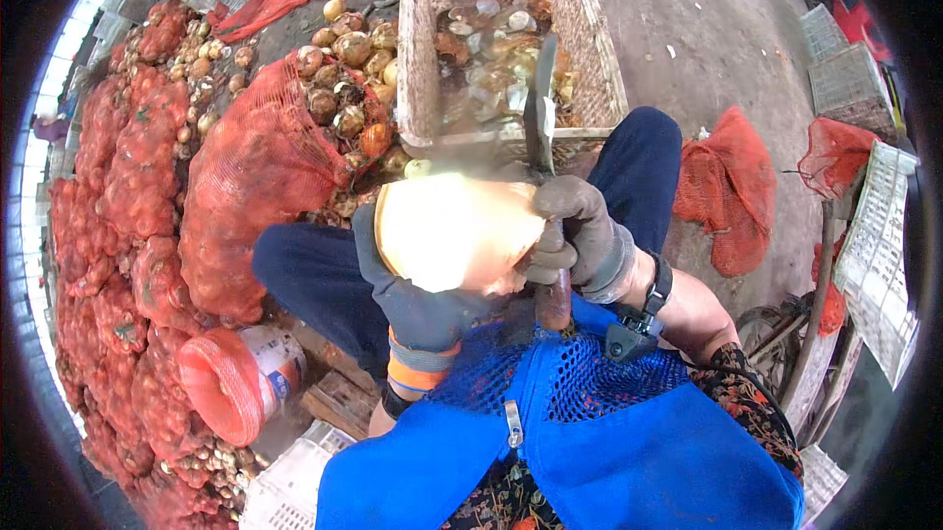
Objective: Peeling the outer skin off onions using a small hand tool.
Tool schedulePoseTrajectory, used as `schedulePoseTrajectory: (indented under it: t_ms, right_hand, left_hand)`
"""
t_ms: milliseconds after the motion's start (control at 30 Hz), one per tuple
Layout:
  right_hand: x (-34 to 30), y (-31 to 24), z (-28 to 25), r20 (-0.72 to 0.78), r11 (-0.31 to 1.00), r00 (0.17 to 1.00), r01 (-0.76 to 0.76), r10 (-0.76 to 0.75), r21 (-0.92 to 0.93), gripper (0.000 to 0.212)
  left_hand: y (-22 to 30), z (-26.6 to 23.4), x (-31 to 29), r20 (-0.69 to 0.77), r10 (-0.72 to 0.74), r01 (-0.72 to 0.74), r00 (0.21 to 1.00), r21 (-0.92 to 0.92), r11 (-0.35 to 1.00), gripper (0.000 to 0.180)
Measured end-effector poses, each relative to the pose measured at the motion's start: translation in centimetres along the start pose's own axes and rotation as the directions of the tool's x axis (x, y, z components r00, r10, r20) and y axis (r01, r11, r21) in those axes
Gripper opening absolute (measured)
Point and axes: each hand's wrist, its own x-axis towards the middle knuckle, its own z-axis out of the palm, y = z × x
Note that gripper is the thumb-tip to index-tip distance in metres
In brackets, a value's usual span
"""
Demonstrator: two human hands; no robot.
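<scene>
Near the centre of the frame, a pale onion (452, 230) is cradled by the gloved left hand (413, 304), which is curved along its left and lower sides; the fingertips are hidden behind it, and the onion's surface is partly washed out by glare. Just right of the onion, a knife (536, 117) is gripped in the gloved right hand (582, 235), its fingers folded around the handle and the blade pointed toward the top of the frame. Whether the onion is touched by those fingers cannot be told. At top centre, onion pieces are held in a dirty white crate (419, 68); at upper left, whole onions (351, 49) are bunched beside a red mesh sack (255, 186).
</scene>
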Motion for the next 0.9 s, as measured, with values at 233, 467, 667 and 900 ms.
schedulePoseTrajectory:
  t_ms: [233,467,667,900]
  right_hand:
    - [-1.9,1.0,-2.7,-0.029,0.98,0.987,0.151,-0.156,-0.131,0.019]
    - [-0.4,-3.3,-0.2,-0.353,0.483,0.871,-0.16,-0.341,-0.861,0.043]
    - [1.1,-3.9,4.1,-0.234,-0.067,0.94,-0.258,-0.249,-0.964,0.058]
    - [1.3,-2.9,3.6,-0.198,0.007,0.959,-0.2,-0.205,-0.98,0.059]
  left_hand:
    - [1.2,-0.3,2.9,0.293,0.335,-0.444,0.895,0.523,0.727,0.018]
    - [1.8,-2.1,1.2,-0.053,0.006,-0.02,0.999,-0.272,0.962,0.049]
    - [2.9,-3.1,1.1,0.281,-0.377,0.442,0.882,-0.769,0.462,0.067]
    - [2.2,-2.5,1.1,0.467,-0.287,0.505,0.837,-0.86,0.073,0.07]
